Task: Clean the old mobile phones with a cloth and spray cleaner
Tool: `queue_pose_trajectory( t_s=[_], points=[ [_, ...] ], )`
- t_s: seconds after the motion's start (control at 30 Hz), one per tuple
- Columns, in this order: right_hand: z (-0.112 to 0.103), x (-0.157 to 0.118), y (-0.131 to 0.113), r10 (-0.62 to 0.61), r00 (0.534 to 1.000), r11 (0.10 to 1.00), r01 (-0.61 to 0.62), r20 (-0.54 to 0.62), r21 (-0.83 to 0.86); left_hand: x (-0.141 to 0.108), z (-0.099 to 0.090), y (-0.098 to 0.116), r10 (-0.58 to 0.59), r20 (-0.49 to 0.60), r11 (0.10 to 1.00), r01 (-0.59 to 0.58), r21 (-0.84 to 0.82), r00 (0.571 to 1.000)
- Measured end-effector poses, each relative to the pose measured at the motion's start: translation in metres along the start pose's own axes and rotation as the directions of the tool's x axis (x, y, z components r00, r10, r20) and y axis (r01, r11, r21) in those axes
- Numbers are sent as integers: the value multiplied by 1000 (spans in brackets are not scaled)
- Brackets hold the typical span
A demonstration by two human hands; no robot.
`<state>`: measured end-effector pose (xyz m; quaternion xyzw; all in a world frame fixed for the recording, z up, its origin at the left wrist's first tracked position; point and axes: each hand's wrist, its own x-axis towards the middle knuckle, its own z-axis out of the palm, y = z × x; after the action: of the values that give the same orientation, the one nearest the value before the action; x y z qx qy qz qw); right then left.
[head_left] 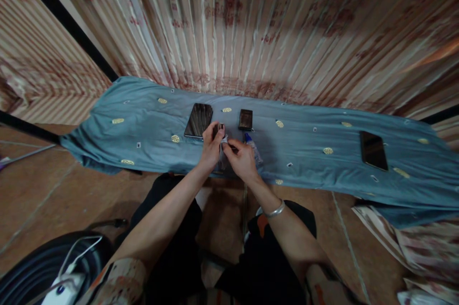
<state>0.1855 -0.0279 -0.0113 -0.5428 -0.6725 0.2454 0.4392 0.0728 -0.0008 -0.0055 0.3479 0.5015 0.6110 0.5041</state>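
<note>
Above the front part of the cloth-covered board, my two hands meet. My left hand [211,145] is closed on a small dark block with a pale edge [221,126], its thumb pressed on top. My right hand [242,157] pinches at a thin whitish piece [224,140] just below that block; its exact kind is too small to tell. Beside my right hand lies a clear bottle with a blue cap [254,148], partly hidden by the hand. A dark rectangular case [245,119] lies behind the hands. Left of it rests a glossy black tablet-like slab [199,120].
The blue-green cloth [308,133] drapes over the long narrow board. A black phone [373,150] lies toward its right end. Behind hangs a pleated curtain [229,32]. On the floor at left are a coiled black hose [25,266] and a white power strip [64,288].
</note>
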Motion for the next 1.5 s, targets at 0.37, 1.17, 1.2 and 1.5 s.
queue_pose_trajectory(
  t_s=[0.37,1.17,1.2,1.5],
  points=[
    [-17,9,2,86,995,996,-84,-56,41,-6,4,-12,203,101,947,-221,233,974],
    [-21,15,8,167,983,982,-158,-79,108,-3,5,-37,143,172,920,-195,339,975],
    [-20,14,7,155,985,984,-148,-70,99,-2,5,-37,134,152,936,-176,304,979],
    [-8,5,8,-32,999,998,33,-6,60,2,12,-23,-105,79,977,118,-178,991]
  ],
)
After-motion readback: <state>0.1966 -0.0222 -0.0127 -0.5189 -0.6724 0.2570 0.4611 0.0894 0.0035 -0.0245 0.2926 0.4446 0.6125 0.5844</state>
